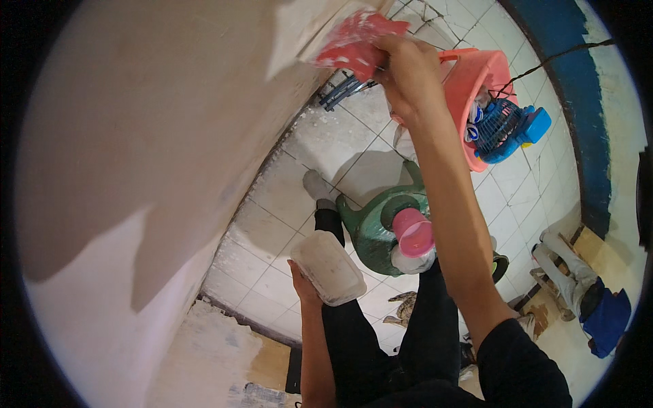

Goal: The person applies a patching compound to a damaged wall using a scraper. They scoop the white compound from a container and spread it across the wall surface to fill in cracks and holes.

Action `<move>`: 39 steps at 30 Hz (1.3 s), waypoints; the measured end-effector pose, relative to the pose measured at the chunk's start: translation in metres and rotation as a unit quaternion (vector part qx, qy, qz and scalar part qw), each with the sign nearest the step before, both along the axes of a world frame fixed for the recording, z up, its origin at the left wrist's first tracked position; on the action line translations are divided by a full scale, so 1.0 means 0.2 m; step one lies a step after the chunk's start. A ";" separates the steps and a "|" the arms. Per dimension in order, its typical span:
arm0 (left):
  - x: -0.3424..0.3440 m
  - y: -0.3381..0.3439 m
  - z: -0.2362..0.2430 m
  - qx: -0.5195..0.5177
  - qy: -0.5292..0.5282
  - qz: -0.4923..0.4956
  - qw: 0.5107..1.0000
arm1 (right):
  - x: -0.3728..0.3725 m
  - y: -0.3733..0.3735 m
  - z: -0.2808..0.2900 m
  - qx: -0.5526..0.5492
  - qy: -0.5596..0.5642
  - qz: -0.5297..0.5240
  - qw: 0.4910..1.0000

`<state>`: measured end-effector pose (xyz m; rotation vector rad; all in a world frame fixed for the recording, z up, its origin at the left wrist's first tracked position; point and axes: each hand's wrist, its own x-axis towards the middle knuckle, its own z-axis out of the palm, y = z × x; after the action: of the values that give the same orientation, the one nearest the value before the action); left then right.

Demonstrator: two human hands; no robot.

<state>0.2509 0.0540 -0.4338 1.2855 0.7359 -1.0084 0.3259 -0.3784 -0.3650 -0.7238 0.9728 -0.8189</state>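
Observation:
In my raised right hand [407, 73] is a red putty spreader [355, 42] smeared with white, closed in my fingers. Its edge is at the pale wall [136, 122] on the left; whether it touches cannot be made out exactly. Lower down, my left hand [305, 283] grips the side of a whitish rectangular plastic tub [329, 267]. The tub is tilted and looks coated with dried putty; its contents are not distinct. Beyond my legs stands a green plastic stool [378, 228], bearing a pink cup [413, 232] and a white bag-like item [411, 262].
A salmon-coloured plastic bin [464, 88] holds a blue fan [500, 129] and other items, behind my right forearm. Dark metal legs [343, 92] lie by the wall. At the far right, clothes [607, 319] hang or lie near a wooden piece. The floor is white tile [272, 217].

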 end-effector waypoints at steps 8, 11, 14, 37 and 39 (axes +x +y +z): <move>0.01 -0.17 0.05 -0.032 -0.003 -0.020 0.999 | 0.15 0.30 -0.80 -0.044 0.207 -0.064 0.975; 0.02 -0.11 0.01 -0.022 -0.029 -0.032 0.999 | 0.31 0.69 -0.67 -0.068 0.152 -0.023 0.986; 0.03 -0.08 0.02 0.010 0.004 -0.001 1.000 | 0.28 0.84 -0.38 0.019 0.024 -0.085 0.996; -0.06 -0.15 0.04 0.040 -0.053 -0.047 0.997 | 0.31 0.92 0.00 -0.279 0.242 0.050 0.928; -0.04 -0.14 0.06 0.065 -0.060 -0.042 0.995 | 0.21 1.04 -0.01 -0.249 0.173 0.048 0.952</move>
<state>0.2426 0.0265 -0.4228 1.4875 0.6694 -0.9537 0.3683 -0.1710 -0.3675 -1.3771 1.0387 -0.8776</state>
